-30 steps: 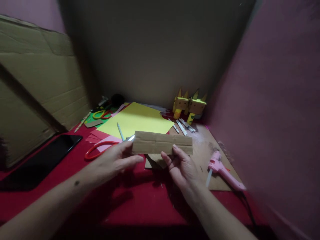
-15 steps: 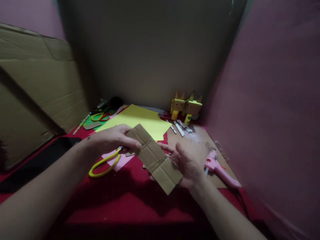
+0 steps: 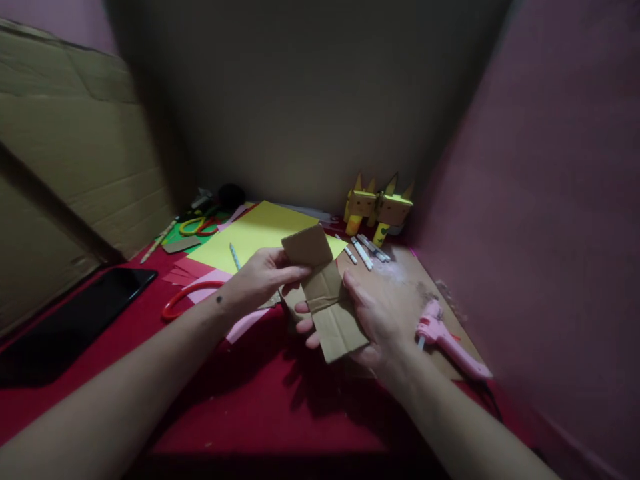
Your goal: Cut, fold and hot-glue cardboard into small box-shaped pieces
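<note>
Head view: the cardboard strip point(image 3: 336, 313) is up in the air over the red tabletop point(image 3: 280, 427), now folded, top section bent at the crease. Half a second ago it was flat and slanting down to the right; a second ago level. Left hand point(image 3: 273, 270) pinches it by the fold, thumb on the near side. Right hand point(image 3: 375, 320) cradles the lower part loosely, fingers spread behind and poking past its left edge, thumb along its right edge; half a second back that thumb stood off it. Blue pencil point(image 3: 235, 256) shows again, and the red handle loop point(image 3: 200, 286) is back in sight, partly behind the left forearm. Edges: red surface runs from under the hands to the near rim, with hand shadows across it. Black phone point(image 3: 75, 327) lies left, well apart from the strip, by the leaning cardboard panel point(image 3: 75, 153). Right side is tighter: pink glue gun point(image 3: 453, 347) on the brown board point(image 3: 405, 273), near the right forearm, pink wall point(image 3: 560, 267) just beyond. Yellow sheet point(image 3: 255, 230) and markers point(image 3: 363, 253) sit behind the hands.
</note>
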The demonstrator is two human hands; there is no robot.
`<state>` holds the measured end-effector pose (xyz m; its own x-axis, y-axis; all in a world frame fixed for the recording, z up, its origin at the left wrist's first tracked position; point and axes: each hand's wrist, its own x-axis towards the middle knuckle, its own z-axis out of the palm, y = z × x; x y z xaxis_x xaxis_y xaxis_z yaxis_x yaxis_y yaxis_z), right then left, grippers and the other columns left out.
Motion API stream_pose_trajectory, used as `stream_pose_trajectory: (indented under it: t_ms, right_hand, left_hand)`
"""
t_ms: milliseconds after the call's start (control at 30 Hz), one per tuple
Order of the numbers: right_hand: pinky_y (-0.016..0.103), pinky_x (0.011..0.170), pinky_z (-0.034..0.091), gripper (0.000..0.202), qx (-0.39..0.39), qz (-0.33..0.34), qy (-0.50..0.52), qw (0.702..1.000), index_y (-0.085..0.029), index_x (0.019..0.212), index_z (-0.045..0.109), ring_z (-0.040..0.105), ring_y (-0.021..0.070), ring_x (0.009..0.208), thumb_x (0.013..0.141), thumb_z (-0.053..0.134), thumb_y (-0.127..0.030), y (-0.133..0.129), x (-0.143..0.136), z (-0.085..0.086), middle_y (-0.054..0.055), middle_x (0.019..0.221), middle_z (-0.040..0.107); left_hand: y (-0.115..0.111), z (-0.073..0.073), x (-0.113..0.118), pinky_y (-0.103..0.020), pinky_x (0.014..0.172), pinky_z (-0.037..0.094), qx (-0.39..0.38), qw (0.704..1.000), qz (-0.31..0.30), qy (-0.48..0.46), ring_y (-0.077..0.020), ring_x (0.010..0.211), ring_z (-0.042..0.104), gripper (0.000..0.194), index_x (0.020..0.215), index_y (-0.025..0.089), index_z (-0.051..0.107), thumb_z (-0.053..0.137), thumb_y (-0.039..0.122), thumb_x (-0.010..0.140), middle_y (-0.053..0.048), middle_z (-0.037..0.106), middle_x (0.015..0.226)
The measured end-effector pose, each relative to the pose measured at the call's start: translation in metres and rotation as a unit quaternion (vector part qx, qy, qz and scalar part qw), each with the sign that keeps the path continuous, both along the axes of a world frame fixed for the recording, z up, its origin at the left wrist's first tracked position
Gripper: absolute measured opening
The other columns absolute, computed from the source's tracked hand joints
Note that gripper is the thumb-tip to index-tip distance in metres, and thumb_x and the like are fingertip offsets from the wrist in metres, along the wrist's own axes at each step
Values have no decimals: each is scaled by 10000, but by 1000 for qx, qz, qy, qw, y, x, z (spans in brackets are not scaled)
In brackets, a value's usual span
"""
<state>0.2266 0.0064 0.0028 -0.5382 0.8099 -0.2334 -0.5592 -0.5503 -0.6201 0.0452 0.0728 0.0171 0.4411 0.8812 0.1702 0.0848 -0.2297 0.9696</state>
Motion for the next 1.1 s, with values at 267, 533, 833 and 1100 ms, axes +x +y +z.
stream_pose_trajectory:
  t_ms: [267, 533, 833, 1100]
  right_hand:
    - [191, 613, 528, 410, 94, -124, -5, 988, -209, 1137, 664, 651, 88, 622, 750, 598, -89, -1, 9, -15, 10, 805, 751]
    - [262, 789, 524, 228, 324, -173, -253, 895, -298, 926, 759, 647, 130, 911, 768, 694, -147, -19, -1, -24, -11, 980, 696]
    - [199, 624, 469, 91, 366, -187, -260, 874, -219, 764, 663, 555, 83, 687, 751, 742, -176, -19, -2, -28, -38, 749, 588]
    - [284, 609, 588, 163, 245, -215, -166, 931, -236, 869, 633, 661, 113, 606, 752, 745, -216, -21, -12, -21, -47, 802, 680]
  left_hand:
    - [5, -2, -13, -180, 425, 395, -64, 993, 67, -71, -63, 446, 496, 91, 788, 137, 652, 703, 186, 729, 37, 588, 578]
    - [4, -4, -15, -174, 403, 393, -93, 995, 11, -35, -62, 422, 488, 80, 727, 123, 673, 710, 187, 697, 19, 601, 557]
    - [2, -8, -13, -188, 439, 411, -78, 997, -17, -2, -82, 468, 525, 122, 758, 142, 717, 725, 214, 660, 16, 629, 568]
    - [-6, -8, -4, -246, 545, 492, -57, 998, 6, -23, -135, 595, 605, 259, 898, 151, 726, 738, 270, 668, -13, 687, 703]
